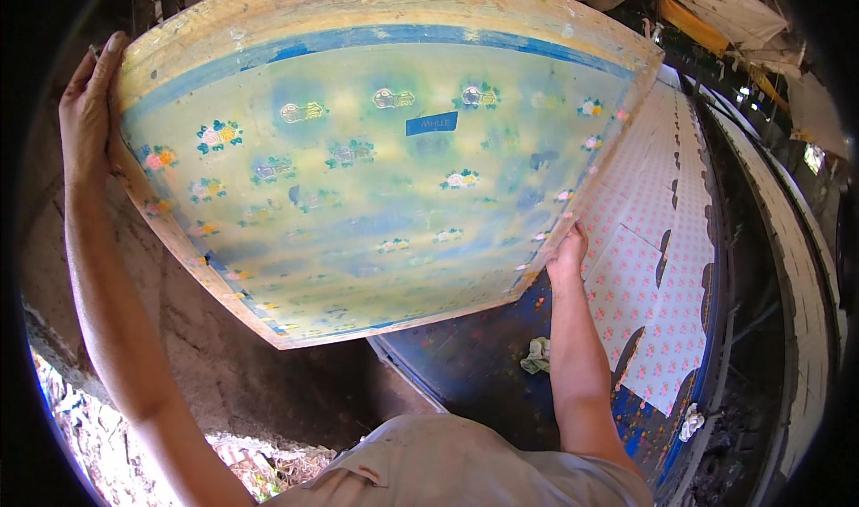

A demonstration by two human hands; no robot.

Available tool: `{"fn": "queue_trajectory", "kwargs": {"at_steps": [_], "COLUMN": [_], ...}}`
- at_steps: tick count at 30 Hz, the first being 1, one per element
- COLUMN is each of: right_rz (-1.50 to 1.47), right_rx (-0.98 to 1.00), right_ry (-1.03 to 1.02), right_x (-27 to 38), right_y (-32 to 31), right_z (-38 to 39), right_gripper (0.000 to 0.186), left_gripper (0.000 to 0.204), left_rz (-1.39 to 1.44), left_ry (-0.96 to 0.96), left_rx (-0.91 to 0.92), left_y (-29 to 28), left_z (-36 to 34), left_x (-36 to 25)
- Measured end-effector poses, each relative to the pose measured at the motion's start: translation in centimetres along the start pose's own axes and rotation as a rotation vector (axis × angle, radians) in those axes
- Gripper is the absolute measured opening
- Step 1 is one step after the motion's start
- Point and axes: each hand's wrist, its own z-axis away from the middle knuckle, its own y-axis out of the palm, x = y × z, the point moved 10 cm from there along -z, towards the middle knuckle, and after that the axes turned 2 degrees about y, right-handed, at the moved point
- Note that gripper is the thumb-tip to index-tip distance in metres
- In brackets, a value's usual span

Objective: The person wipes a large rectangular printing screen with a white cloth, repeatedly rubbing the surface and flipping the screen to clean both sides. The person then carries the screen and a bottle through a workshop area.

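While the left hand (pixel 88 118) grasps the screen (pixel 358 212) high on its left side, palm pressed to the wooden edge and fingers partly hidden behind it, the right hand (pixel 568 247) is curled around the right side, close to the near right corner. Both are closed only as far as the frame's thickness allows. Held tilted in the air, the screen has its flower-marked face in view, with a blue tape (pixel 432 124) toward its far edge. Beyond the right hand, a flowered sheet (pixel 658 212) lies along the right edge of the blue table (pixel 465 368). One crumpled wad (pixel 536 356) rests on the table beside the right forearm.
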Motion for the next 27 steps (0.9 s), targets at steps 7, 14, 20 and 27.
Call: {"fn": "queue_trajectory", "kwargs": {"at_steps": [7, 14, 20, 27], "right_rz": [0.091, 0.128, 0.080, 0.046], "right_rx": [-0.159, -0.314, -0.405, -0.435], "right_ry": [-0.173, -0.215, -0.279, -0.302], "right_x": [7.2, 10.1, 11.6, 11.9], "right_y": [-0.2, -2.0, -1.6, 0.0], "right_z": [8.2, 18.4, 23.6, 22.7], "right_gripper": [0.021, 0.020, 0.028, 0.026], "left_gripper": [0.062, 0.053, 0.059, 0.050], "left_rz": [0.041, 0.229, 0.352, 0.492], "left_ry": [-0.034, -0.075, -0.136, -0.117], "left_rx": [-0.044, 0.114, 0.247, 0.293], "left_y": [-0.1, 6.4, 13.5, 18.1], "left_z": [-4.0, -7.9, -10.6, -11.3], "left_x": [1.2, 7.2, 11.2, 15.7]}}
